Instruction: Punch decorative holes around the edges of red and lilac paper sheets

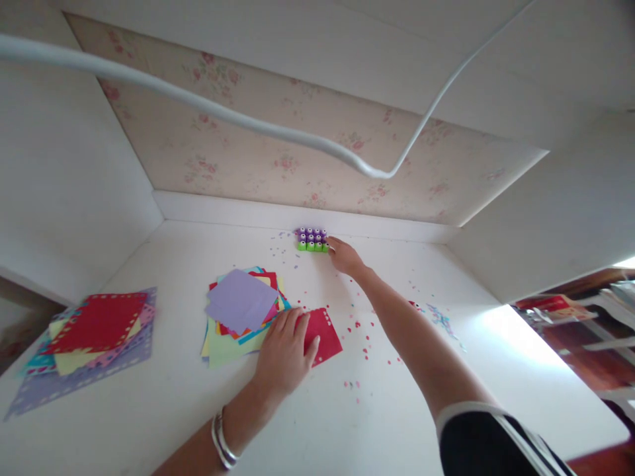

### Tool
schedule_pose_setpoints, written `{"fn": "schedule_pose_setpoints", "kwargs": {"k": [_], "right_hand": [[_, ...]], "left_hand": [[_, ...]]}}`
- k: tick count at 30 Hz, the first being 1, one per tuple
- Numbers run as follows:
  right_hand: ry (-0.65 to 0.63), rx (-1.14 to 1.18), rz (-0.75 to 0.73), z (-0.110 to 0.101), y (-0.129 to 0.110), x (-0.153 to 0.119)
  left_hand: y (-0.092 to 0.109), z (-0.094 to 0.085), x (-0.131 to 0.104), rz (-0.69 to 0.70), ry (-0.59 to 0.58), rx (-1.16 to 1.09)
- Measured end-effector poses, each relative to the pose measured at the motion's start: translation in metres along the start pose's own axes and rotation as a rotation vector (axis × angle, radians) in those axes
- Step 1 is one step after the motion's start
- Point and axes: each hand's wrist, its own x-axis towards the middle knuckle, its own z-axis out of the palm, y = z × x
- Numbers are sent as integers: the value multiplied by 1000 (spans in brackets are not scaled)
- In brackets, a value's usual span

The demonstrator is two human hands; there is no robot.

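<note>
My left hand (285,347) lies flat with fingers stretched over a red sheet of paper (325,337), which has small holes punched along its top edge. Beyond it, my right hand (344,256) reaches to the right end of a block of small paper punches (312,239). These stand in rows, purple behind and green in front, with round white tops. The right fingertips are at the end punches; whether they grip one is not clear. Left of my left hand is a stack of coloured paper (241,301), a lilac sheet on top.
Hole-edged sheets (102,320) in red, yellow, pink and lilac lie piled at the far left. Red paper bits (366,338) and blue-lilac bits (440,317) are scattered about. A small red object (414,304) sits behind my right forearm. A white cable (297,135) hangs across the upper view.
</note>
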Motion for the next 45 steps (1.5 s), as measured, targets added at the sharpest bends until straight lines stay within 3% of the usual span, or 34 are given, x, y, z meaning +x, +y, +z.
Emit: {"fn": "schedule_pose_setpoints", "kwargs": {"k": [8, 14, 20, 23, 27, 30, 45], "right_hand": [[-38, 34, 20, -1, -4, -21], [-13, 156, 63, -1, -17, -83], [202, 901, 229, 6, -35, -163], [236, 1079, 278, 16, -36, -185], [275, 1152, 319, 29, -32, -193], [225, 1156, 321, 32, -30, -192], [233, 1045, 175, 34, -22, -192]], "left_hand": [[0, 1, -2, -18, -46, -50], [1, -3, -1, -78, -35, -186], [0, 0, -2, -98, 49, -332], [-2, 4, -1, -132, 90, -412], [-8, 3, 7, -322, 38, -605], [-10, -3, 14, -430, 3, -632], [-11, -2, 18, -473, -62, -684]]}}
